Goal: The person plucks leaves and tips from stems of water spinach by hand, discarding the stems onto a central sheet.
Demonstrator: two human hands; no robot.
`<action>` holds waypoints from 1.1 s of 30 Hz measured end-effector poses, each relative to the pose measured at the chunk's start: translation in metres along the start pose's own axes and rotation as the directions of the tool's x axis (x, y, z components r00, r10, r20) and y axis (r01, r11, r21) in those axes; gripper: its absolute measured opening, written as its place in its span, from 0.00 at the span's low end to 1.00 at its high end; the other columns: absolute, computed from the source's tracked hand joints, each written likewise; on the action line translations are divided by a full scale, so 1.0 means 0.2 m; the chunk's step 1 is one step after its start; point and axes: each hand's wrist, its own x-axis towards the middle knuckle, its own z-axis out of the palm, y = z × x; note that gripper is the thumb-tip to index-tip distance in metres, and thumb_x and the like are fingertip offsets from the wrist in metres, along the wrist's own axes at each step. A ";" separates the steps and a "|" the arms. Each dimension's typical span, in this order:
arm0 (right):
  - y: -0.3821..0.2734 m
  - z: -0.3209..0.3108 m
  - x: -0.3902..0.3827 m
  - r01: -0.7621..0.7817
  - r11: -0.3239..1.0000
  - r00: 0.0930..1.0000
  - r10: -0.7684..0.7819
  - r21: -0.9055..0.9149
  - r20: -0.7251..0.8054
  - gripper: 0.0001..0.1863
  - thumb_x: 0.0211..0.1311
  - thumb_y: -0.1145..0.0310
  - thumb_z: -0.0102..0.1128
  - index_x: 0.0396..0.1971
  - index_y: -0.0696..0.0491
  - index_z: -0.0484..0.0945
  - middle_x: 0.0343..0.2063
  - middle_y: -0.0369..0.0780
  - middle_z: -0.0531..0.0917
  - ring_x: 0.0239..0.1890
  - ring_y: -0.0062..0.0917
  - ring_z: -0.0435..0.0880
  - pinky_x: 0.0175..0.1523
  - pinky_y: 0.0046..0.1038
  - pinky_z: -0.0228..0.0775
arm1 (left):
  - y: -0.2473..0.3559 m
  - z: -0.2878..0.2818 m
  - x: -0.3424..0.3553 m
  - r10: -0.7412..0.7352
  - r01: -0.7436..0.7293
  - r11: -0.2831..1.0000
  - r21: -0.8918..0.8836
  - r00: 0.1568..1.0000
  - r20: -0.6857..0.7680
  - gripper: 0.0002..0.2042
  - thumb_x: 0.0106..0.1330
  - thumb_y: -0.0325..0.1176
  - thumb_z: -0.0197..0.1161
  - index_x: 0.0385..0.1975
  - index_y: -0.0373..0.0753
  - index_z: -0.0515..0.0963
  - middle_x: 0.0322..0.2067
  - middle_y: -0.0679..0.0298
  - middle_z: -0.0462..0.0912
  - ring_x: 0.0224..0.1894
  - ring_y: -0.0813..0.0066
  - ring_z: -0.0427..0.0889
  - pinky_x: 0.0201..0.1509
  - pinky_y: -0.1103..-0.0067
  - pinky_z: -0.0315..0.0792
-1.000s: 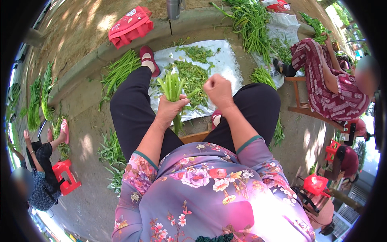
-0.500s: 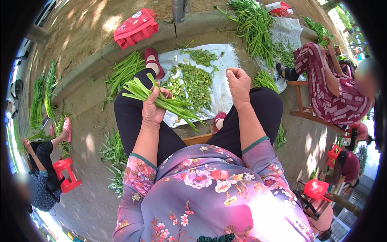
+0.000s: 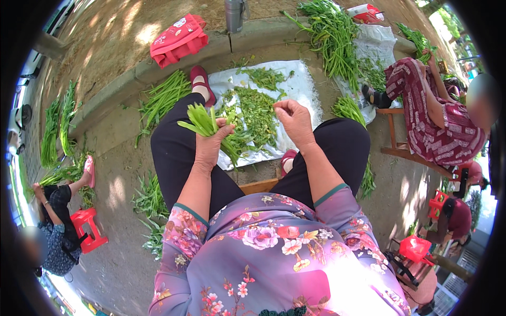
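Note:
My left hand [image 3: 212, 146] is wrapped round a bunch of trimmed green vegetable stalks [image 3: 201, 124] above my left thigh. The cut ends point up and left, while the thinner tips hang below the fingers. To the right, my right hand [image 3: 296, 124] is raised with thumb and fingers drawn together; whatever may be between them is too small to make out. Below and beyond both hands, a pile of torn leaves [image 3: 255, 113] lies on a white sheet [image 3: 307, 95] on the ground.
Leafless stalks [image 3: 166, 95] lie left of my foot; leafy stalks [image 3: 337, 42] are heaped at the far right. A red bag [image 3: 179, 42] and a metal flask [image 3: 234, 17] rest by the kerb. One person [image 3: 432, 110] sits right, another [image 3: 52, 237] left near a red stool [image 3: 88, 230].
My right hand has moved left and slightly nearer, toward the bunch. My left hand has turned the stalks more upright and shifted a little to the right.

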 end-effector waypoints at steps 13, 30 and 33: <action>-0.08 0.13 -0.14 -0.057 0.996 0.949 0.034 0.065 0.314 0.08 0.54 0.70 0.62 0.30 0.59 0.79 0.23 0.35 0.81 0.26 0.14 0.77 0.34 0.19 0.71 | -0.01 0.06 -0.04 0.073 -0.067 0.962 0.264 0.997 -0.014 0.10 0.50 0.22 0.69 0.32 0.35 0.79 0.30 0.66 0.81 0.32 0.79 0.79 0.38 0.82 0.74; -0.07 0.13 -0.14 0.188 0.940 0.967 -0.127 -0.284 0.219 0.06 0.45 0.71 0.57 0.20 0.58 0.76 0.17 0.42 0.77 0.19 0.27 0.77 0.28 0.26 0.69 | -0.05 0.05 -0.04 0.060 -0.131 0.786 0.605 0.989 0.136 0.09 0.52 0.28 0.69 0.32 0.33 0.80 0.26 0.66 0.83 0.27 0.85 0.77 0.32 0.81 0.72; -0.08 0.13 -0.15 0.204 0.929 0.965 -0.138 -0.309 0.222 0.06 0.43 0.70 0.57 0.18 0.58 0.75 0.18 0.43 0.78 0.21 0.35 0.78 0.29 0.32 0.70 | -0.04 0.05 -0.04 0.052 -0.166 0.728 0.665 0.981 0.188 0.09 0.52 0.30 0.70 0.31 0.34 0.80 0.24 0.65 0.83 0.25 0.84 0.75 0.31 0.80 0.71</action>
